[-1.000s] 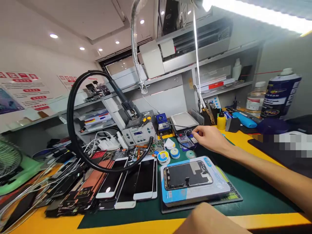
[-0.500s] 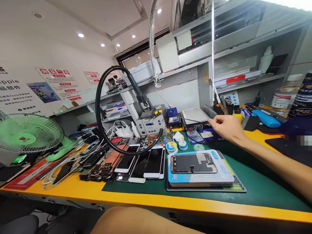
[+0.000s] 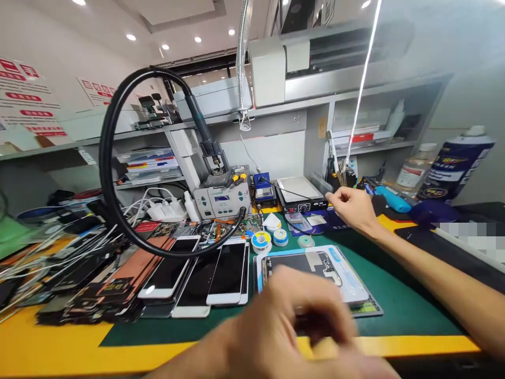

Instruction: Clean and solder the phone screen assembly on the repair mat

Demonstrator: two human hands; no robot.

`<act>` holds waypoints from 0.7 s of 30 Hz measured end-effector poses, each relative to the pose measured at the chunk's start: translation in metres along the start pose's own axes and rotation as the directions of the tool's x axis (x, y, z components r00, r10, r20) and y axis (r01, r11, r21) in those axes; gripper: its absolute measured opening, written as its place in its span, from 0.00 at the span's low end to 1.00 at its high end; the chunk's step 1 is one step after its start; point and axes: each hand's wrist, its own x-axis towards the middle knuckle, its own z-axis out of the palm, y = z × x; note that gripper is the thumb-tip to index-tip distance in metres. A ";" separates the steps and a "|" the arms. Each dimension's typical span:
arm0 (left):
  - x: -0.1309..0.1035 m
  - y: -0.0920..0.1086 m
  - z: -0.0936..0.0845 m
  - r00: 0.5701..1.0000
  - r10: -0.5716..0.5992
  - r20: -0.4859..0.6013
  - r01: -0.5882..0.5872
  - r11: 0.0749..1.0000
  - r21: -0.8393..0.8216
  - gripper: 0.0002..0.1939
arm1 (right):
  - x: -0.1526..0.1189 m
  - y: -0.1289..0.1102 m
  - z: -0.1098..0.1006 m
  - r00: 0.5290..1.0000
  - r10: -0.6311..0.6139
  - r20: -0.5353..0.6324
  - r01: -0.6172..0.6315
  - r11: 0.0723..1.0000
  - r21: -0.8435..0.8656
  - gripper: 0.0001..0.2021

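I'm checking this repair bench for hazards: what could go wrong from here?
The blurred left hand hangs close in front of the bare phone screen on the blue-and-white pad; it might knock it. The right hand reaches among the thin black cable and the dark heating plate with a silver top; it could snag the wire or touch a surface that may be hot.

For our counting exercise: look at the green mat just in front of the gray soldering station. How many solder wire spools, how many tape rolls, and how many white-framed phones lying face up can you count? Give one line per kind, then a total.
Solder wire spools: 2
Tape rolls: 1
White-framed phones: 3
Total: 6
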 end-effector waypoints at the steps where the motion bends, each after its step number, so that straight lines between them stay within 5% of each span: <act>1: 0.010 -0.010 -0.011 0.990 -0.085 -0.113 0.071 0.989 -0.126 0.20 | 0.005 -0.002 -0.001 1.000 -0.010 0.029 0.010 1.000 0.005 0.12; 4: 0.026 -0.056 -0.036 0.881 -0.283 -0.378 0.187 0.944 -0.270 0.19 | 0.033 -0.016 0.000 0.984 -0.023 0.175 0.022 1.000 0.008 0.13; 8: 0.027 -0.106 -0.043 0.773 -0.414 -0.481 0.255 0.897 -0.361 0.17 | 0.089 -0.056 0.015 0.909 -0.002 0.417 0.014 1.000 -0.026 0.14; 14: 0.014 -0.116 -0.043 0.646 -0.539 -0.540 0.265 0.822 -0.504 0.17 | 0.157 -0.112 0.076 0.780 0.058 0.622 0.020 0.993 -0.117 0.16; 21: 0.008 -0.131 -0.050 0.557 -0.647 -0.520 0.225 0.721 -0.656 0.20 | 0.199 -0.132 0.132 0.608 0.186 0.772 0.043 0.963 -0.266 0.17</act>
